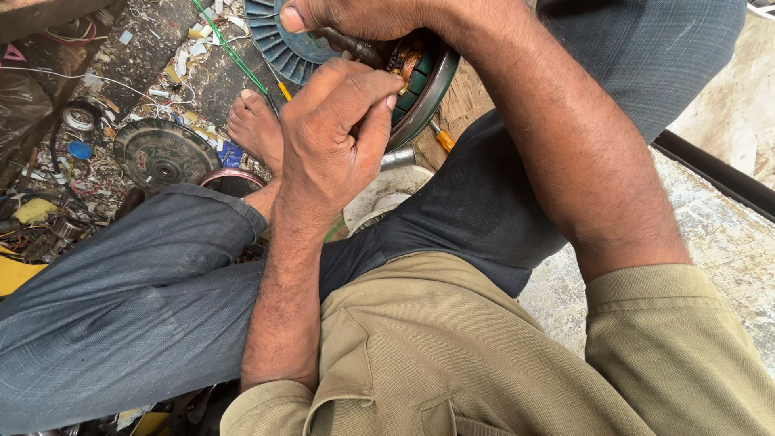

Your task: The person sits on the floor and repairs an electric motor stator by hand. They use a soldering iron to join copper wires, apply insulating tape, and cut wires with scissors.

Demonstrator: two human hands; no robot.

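Pinching copper winding (409,63) of round motor stator (420,93), left hand (335,133) closed; right hand (355,16) gripped dark tool (347,44), probably pliers.

The left hand (331,137) covers the near side of the round motor stator (420,81), hiding whatever its pinched fingertips grip there. The right hand (355,16), beyond the stator, is cut by the top edge, and its dark tool (347,44) vanishes under the fingers. The ribbed blue disc (282,40) left of the stator also runs off the top
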